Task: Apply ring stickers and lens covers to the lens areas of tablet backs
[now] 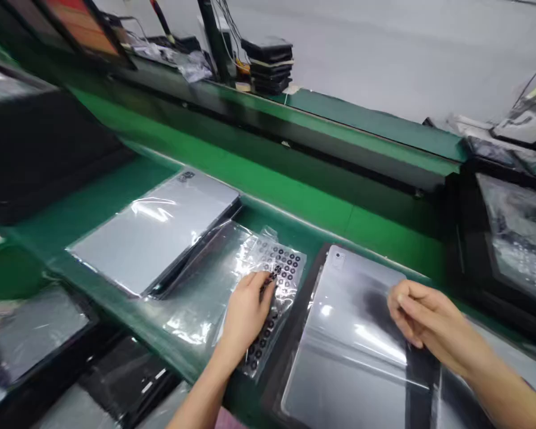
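A clear sheet of small black ring stickers [290, 257] lies on a transparent plastic bag [201, 304]. My left hand [249, 307] rests over the sheet, thumb and fingertips closing on a ring sticker near its upper part. To the right lies a grey tablet [339, 357] in shiny clear film, back side up, with a small camera in its upper corner. Over that tablet's right edge my right hand [422, 313] hovers with fingers curled and thumb against the forefinger. What this pinch holds, if anything, cannot be made out.
A stack of film-wrapped tablets [161, 226] stands on the green bench at left. Black trays [460, 214] are at the right, and more trays of wrapped devices [125, 375] sit at lower left. A shelf behind bears a pile of black devices [268, 65].
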Action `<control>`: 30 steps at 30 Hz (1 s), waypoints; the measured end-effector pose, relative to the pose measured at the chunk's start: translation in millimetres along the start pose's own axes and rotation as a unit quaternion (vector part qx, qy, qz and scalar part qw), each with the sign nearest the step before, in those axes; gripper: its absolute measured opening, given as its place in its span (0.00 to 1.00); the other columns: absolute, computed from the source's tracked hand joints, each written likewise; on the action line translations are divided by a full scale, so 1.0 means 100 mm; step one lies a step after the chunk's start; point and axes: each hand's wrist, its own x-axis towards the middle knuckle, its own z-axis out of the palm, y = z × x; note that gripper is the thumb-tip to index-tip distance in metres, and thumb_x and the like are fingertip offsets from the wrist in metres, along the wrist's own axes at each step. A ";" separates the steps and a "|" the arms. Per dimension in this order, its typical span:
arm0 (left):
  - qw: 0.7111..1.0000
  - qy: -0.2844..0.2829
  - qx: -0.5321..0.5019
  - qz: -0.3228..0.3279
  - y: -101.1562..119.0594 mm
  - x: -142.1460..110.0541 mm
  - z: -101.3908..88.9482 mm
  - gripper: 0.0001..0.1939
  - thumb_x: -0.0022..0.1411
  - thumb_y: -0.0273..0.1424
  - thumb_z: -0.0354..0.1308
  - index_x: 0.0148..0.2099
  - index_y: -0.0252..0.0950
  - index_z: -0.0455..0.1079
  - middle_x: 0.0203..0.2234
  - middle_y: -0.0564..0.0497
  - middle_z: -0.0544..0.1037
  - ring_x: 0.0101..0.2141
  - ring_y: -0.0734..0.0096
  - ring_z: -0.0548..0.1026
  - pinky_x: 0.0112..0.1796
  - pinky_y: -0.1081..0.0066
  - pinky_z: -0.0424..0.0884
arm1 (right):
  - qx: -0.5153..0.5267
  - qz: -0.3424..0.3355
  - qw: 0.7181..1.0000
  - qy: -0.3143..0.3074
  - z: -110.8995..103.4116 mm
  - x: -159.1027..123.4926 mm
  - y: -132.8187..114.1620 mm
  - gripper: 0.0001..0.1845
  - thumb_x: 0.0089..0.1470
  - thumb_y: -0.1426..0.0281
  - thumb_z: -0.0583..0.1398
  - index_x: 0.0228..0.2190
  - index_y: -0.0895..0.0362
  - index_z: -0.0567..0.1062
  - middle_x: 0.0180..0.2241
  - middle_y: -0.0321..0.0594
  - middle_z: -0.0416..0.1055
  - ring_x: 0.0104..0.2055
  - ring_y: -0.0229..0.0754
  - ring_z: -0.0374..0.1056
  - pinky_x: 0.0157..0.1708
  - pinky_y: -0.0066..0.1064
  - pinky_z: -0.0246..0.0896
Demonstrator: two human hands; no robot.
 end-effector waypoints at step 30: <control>0.905 -0.139 -0.308 0.258 1.10 -0.76 -0.21 0.16 0.60 0.17 0.49 0.46 0.38 0.68 0.25 0.56 0.71 0.28 0.77 0.71 0.32 0.80 0.68 | -0.464 -0.467 0.750 -0.062 0.51 -0.51 -0.07 0.11 0.60 0.79 0.54 0.43 0.60 0.71 0.39 0.44 0.73 0.38 0.38 0.68 0.37 0.30 0.67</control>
